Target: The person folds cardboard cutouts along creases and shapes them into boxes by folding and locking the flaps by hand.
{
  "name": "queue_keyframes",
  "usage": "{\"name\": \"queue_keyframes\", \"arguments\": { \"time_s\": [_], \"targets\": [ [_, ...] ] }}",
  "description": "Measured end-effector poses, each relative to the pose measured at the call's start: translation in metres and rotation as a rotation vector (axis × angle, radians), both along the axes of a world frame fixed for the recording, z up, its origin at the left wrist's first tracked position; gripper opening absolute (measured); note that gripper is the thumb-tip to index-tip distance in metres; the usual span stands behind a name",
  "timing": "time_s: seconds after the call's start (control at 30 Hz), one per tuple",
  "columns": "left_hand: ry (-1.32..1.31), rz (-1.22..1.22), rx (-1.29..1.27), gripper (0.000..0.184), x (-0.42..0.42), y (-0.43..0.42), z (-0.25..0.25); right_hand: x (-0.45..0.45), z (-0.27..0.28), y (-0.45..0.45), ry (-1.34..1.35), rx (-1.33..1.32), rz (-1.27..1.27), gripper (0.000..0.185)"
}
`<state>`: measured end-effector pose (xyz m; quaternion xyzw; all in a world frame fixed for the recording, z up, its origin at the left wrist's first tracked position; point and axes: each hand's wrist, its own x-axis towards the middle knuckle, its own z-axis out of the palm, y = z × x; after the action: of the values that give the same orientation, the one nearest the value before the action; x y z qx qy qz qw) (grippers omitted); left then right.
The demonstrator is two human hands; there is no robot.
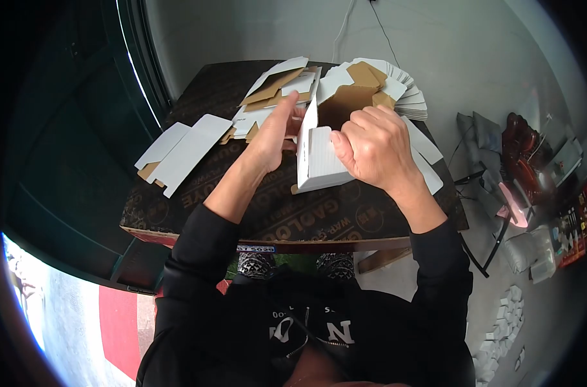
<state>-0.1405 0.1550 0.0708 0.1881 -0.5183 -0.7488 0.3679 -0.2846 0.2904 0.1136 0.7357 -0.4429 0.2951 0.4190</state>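
Over the front middle of the dark table is a partly folded white cardboard box [325,155], its brown inside showing and its top open. My right hand [374,145] has its fingers curled over the box's right part, the thumb against the near white panel. At the box's left side is my left hand [277,135], thumb raised and fingers apart, partly behind the left panel; whether its fingertips touch the box is hard to tell.
A flat white carton [183,151] lies at the table's left. Unfolded cartons [277,87] lie behind my left hand, and a fanned stack [406,90] is at the back right. Small white boxes [503,322] are on the floor at right, below a dark chair [487,138].
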Motion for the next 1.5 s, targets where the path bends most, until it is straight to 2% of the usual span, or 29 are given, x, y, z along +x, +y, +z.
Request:
{"name": "queue_keyframes", "arguments": {
  "time_s": [0.07,0.2,0.4,0.57,0.7,0.9,1.03,1.2,1.37,1.5],
  "targets": [
    [0.01,0.001,-0.089,0.047,0.004,0.006,0.01,0.0,0.002,-0.004,0.004,0.01,-0.013,0.029],
    [-0.038,0.117,-0.542,0.04,0.014,0.041,0.041,0.003,0.004,-0.011,-0.024,-0.002,0.043,0.029],
    [-0.171,0.103,-0.464,0.036,0.016,0.028,0.048,-0.001,0.004,-0.015,-0.001,-0.024,0.076,0.03],
    [-0.221,0.208,-0.412,0.036,0.016,0.024,0.043,0.003,0.011,-0.005,0.015,0.12,-0.14,0.032],
    [-0.238,0.291,-0.537,0.042,0.013,0.031,0.042,0.003,0.011,-0.011,0.044,0.302,-0.28,0.034],
    [-0.338,0.312,-0.604,0.038,0.008,0.041,0.033,0.002,0.01,-0.011,0.082,0.43,-0.29,0.027],
    [0.067,0.458,-0.863,0.05,-0.006,0.048,-0.006,-0.001,0.016,-0.015,0.023,0.655,-0.332,0.019],
    [0.154,0.393,-0.987,0.068,-0.007,0.03,-0.031,-0.005,0.014,-0.024,-0.234,0.604,-0.204,0.023],
    [0.118,0.326,-0.942,0.058,-0.003,0.03,-0.03,-0.006,0.01,-0.029,-0.291,0.565,-0.191,0.035],
    [0.056,0.37,-1.03,0.049,-0.001,0.023,-0.032,-0.008,0.012,-0.029,-0.252,0.558,-0.179,0.029]
  ]
}}
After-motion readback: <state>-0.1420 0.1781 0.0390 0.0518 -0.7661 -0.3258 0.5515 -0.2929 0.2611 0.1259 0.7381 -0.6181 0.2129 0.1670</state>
